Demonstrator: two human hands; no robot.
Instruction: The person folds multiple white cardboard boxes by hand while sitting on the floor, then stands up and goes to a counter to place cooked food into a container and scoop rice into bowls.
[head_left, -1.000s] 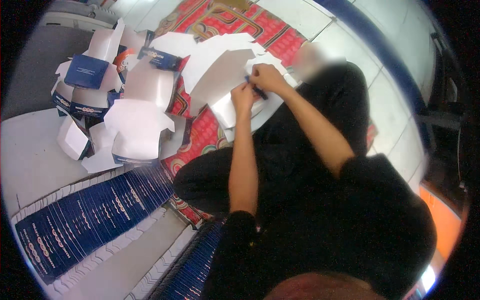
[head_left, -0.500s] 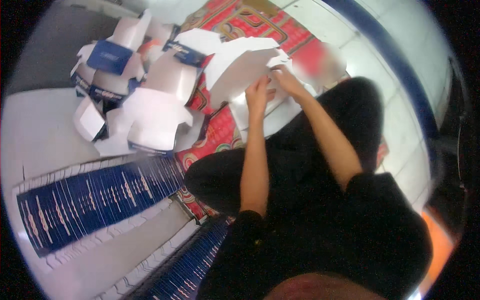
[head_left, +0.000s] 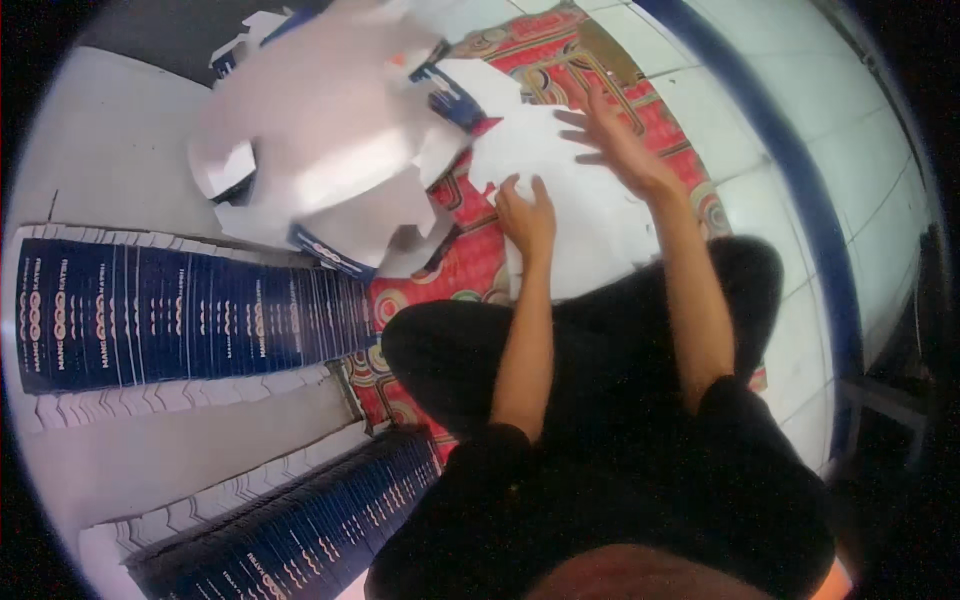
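So from my feed, the main thing in hand is a big white die-cut cardboard sheet (head_left: 575,215), flat and unfolded, lying on the red patterned rug (head_left: 470,265) just in front of the person's crossed legs. It's plain white on the side facing up, with a notched, tabbed outline along its left edge, and it's a bit motion-blurred so I can't make out creases.

Left hand (head_left: 525,215) sits at the sheet's left edge, fingers curled in like a loose fist on the cardboard; I can't tell whether they're actually pinching the edge or just pressing on it. Right hand (head_left: 615,140) is up at the far side of the sheet, fingers spread wide and open, nothing gripped, palm down over the board.

Just to the left of that is a messy heap of folded white boxes (head_left: 320,160) with dark blue trim. Closer in on the left, two long rows of flat dark blue box blanks (head_left: 180,315) stand packed edge-on, on the pale floor (head_left: 110,150).
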